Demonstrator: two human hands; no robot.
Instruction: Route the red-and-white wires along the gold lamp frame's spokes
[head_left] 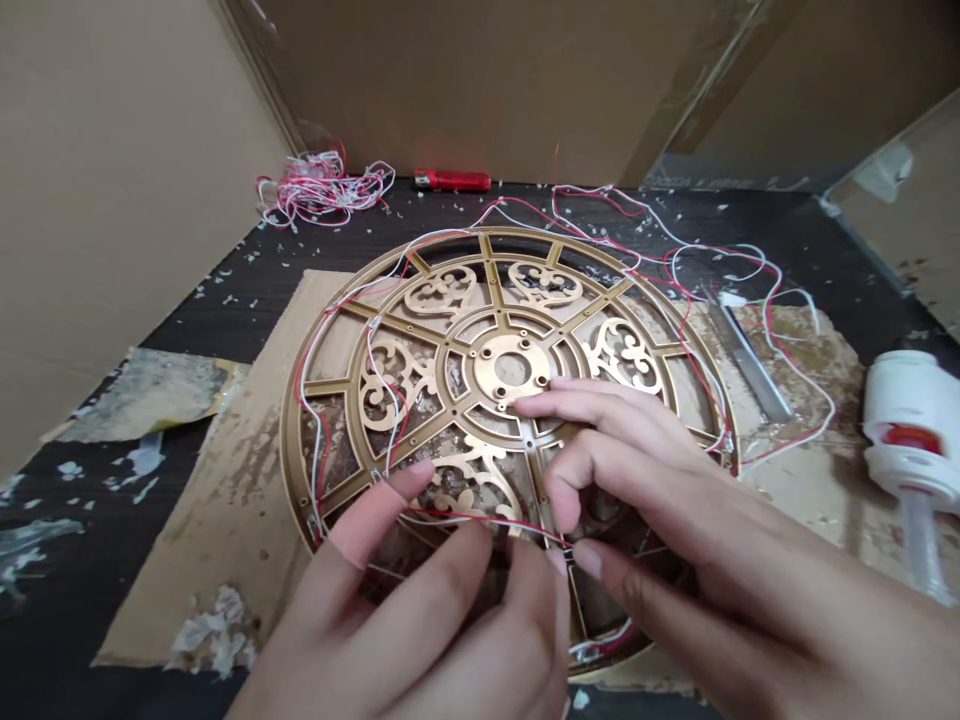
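Observation:
A round gold-coloured openwork frame [491, 270] with spokes, scroll ornaments and a holed hub lies on cardboard. Thin red and white wires [517, 525] run along its ring and across its near part. My left hand [442, 610] is closed on the wire pair near the front spoke, thumb and fingers pinched together; its index finger, in a pinkish finger cover, points outward. My right hand [645, 480] rests over the frame, fingers apart, index fingertip at the hub. Its thumb tip touches the wires beside my left fingertips. The exact contact point is partly hidden.
Behind the frame lie a tangled wire bundle [322, 190] and a red lighter [452, 180]. To the right are a metal strip [750, 365] and a white plastic device [911, 420] with a clear stem. Cardboard walls [480, 80] enclose the dark, scrap-strewn table [247, 270].

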